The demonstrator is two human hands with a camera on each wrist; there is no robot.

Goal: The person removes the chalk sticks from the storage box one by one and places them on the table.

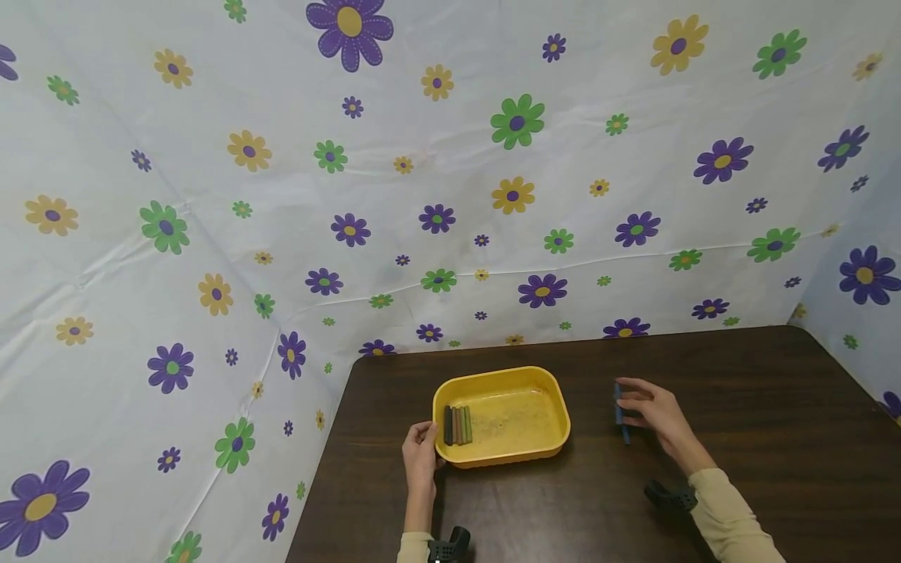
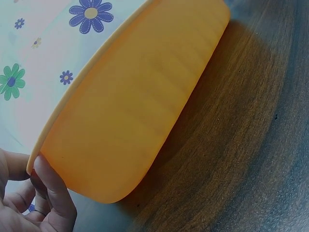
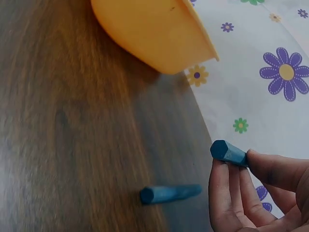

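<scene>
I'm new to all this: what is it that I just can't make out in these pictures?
- Inside of the yellow tray, left wrist view: hidden behind its side wall.
- The tray's other end, right wrist view: cut off by the top edge.
- Part of the held blue stick, right wrist view: covered by the right hand.
- Any markings on the tray's sticks, head view: too small.

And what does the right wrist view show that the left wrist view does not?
Right wrist only: the right hand pinching a blue faceted stick, and another blue stick on the brown wood-grained table. Left wrist only: the left hand pinching the yellow plastic tray at its rim. Both: the tray, table and white flowered cloth.
</scene>
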